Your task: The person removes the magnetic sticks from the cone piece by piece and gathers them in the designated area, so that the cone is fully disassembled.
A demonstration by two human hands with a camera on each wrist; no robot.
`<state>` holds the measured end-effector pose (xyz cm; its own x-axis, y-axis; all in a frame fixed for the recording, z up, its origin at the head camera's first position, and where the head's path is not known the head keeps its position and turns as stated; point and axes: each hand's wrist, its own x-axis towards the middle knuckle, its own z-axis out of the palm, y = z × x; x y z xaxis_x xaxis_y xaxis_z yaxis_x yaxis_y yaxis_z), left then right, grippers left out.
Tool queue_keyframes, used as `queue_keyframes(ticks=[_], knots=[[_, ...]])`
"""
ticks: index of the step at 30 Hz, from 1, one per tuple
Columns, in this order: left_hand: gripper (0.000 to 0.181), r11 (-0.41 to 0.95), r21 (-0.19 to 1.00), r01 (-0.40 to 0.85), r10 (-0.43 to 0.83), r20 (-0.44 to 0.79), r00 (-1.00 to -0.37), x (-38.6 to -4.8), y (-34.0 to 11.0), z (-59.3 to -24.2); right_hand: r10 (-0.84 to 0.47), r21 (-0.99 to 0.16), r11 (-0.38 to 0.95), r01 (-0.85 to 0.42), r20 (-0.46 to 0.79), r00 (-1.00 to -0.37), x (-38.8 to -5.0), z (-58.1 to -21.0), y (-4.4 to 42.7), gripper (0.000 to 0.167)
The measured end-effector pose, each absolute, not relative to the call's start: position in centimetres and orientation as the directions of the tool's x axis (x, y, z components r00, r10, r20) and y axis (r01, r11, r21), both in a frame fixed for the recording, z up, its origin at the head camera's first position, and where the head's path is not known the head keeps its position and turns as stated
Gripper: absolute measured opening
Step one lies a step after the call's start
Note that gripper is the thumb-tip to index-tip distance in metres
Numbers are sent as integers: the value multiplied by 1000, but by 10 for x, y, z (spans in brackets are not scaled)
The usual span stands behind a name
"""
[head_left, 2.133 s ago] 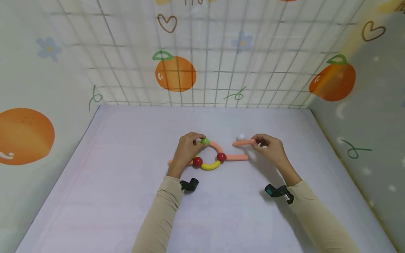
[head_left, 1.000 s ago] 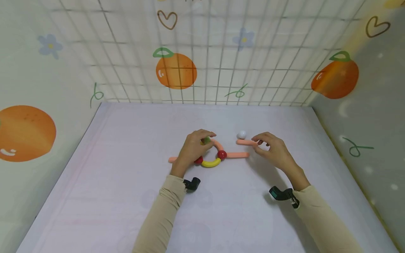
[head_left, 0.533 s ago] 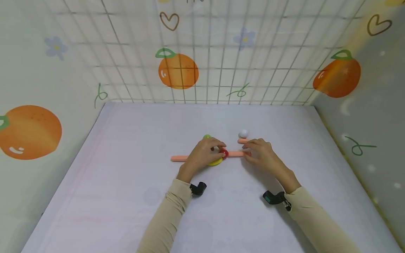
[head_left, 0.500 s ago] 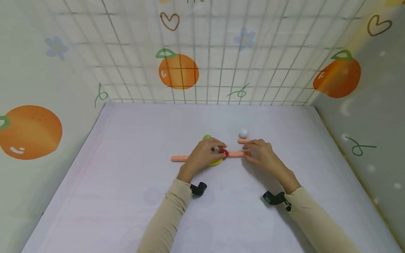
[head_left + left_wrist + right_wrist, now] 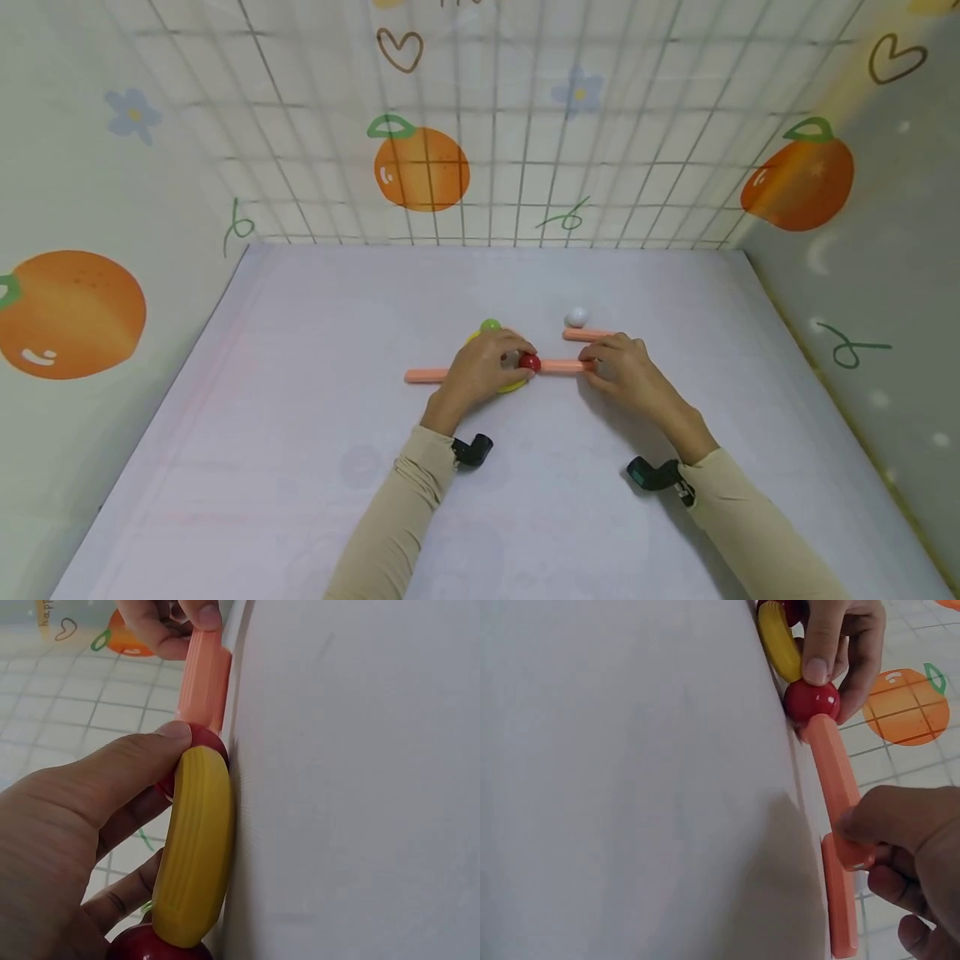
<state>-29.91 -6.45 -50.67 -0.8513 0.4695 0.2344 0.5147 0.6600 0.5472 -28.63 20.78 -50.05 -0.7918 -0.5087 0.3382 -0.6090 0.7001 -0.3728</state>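
Note:
My left hand (image 5: pixel 480 362) pinches a red ball (image 5: pixel 529 363) between thumb and fingers. From that ball a straight salmon-pink magnetic rod (image 5: pixel 561 366) extends right, and my right hand (image 5: pixel 630 371) pinches its far end. In the left wrist view, a curved yellow rod (image 5: pixel 196 847) joins the pinched ball to another red ball (image 5: pixel 157 945). These belong to a ring largely hidden under my left hand. A green ball (image 5: pixel 491 325) shows at the ring's far side. Another salmon rod (image 5: pixel 426 376) sticks out left.
Behind the right hand a loose salmon rod (image 5: pixel 585 334) lies on the table, with a white ball (image 5: pixel 577 317) at its left end. A white grid (image 5: pixel 517 167) stands at the table's back edge, behind a printed sheet.
The right hand has laid down the loose rod by the white ball and moved to the rod joined to the ring. The left hand has gone from the green ball to the right-hand red ball.

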Motion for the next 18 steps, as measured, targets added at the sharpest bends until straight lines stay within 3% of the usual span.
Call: queue_keyframes(ticks=[18], knots=[[29,669,533,517,452,260,-853,-295,-63,-511,-620,-386,586,-712,351,-701,-291,-489,222,17]])
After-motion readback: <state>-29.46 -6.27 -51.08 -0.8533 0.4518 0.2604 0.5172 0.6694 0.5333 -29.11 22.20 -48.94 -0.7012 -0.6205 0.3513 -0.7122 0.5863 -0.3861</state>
